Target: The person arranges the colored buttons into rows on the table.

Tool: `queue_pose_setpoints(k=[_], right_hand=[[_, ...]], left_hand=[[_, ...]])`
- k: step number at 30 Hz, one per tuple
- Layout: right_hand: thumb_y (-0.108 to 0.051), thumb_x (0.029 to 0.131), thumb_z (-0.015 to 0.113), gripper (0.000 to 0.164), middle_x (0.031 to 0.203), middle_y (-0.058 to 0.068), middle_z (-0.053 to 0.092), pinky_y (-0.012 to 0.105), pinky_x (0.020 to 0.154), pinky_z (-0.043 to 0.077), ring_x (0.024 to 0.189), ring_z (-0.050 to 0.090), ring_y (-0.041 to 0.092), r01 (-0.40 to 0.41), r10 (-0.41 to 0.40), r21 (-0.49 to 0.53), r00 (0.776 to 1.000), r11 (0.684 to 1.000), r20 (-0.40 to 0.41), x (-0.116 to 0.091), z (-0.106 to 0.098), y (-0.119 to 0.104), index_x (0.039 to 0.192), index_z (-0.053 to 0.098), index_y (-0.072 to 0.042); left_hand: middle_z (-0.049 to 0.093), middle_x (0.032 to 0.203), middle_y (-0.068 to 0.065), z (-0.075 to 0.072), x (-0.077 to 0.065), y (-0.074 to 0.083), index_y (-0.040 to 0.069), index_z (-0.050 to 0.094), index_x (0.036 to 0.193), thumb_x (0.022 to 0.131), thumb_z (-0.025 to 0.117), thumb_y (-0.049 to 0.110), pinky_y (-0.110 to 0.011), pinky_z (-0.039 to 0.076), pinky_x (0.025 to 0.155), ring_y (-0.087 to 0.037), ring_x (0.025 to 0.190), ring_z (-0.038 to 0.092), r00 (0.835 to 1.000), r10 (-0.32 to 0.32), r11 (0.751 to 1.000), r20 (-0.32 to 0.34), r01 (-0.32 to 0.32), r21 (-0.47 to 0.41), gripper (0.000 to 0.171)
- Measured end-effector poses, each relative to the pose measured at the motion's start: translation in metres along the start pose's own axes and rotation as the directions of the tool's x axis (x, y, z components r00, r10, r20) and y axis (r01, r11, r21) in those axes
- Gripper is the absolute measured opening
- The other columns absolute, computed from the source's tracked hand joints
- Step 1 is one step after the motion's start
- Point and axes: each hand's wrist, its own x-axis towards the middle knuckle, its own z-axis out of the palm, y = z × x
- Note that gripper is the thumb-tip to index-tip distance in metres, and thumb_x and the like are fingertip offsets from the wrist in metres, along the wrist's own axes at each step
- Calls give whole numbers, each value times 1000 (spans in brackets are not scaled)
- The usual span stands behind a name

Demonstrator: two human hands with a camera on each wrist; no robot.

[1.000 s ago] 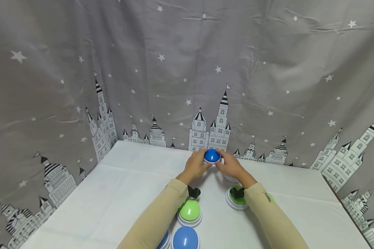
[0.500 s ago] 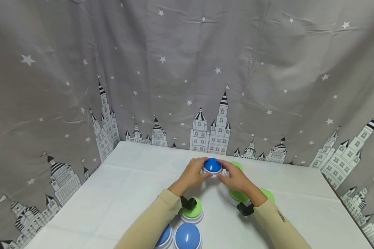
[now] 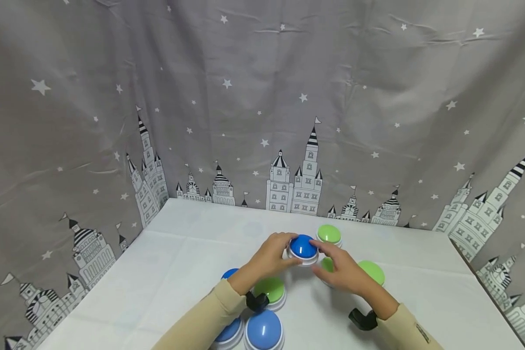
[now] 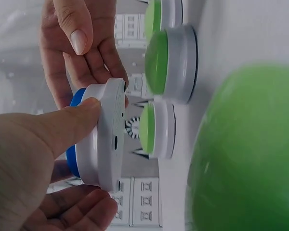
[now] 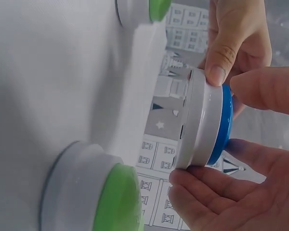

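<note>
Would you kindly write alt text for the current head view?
The left hand grips a blue-domed button above a white table, and the right hand touches it. Green-domed buttons and more blue-domed ones stand on the table, before a gray curtain printed with castles and stars.

Behind the white worktop [image 3: 157, 272] hangs a creased grey curtain [image 3: 258, 63], white stars [image 3: 40, 87] scattered above, flag-topped black-and-white castles [image 3: 307, 187] printed along its lower part.

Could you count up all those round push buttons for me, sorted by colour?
Blue buttons: 4 (1 held, 3 on the table, partly hidden or cut off)
Green buttons: 4
Total: 8 in view
</note>
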Motion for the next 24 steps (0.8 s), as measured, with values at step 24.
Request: queue_pose_setpoints(k=[24], right_hand=[[-36, 97, 64, 54, 142, 1, 53, 44, 96, 51, 123, 55, 25, -59, 40, 53, 952, 997, 304, -71, -1, -33, 146, 48, -20]], left_hand=[[62, 122, 8, -3, -63, 39, 17, 57, 130, 79, 81, 49, -26, 50, 93, -3, 111, 57, 955, -41, 998, 292, 52, -29, 64]])
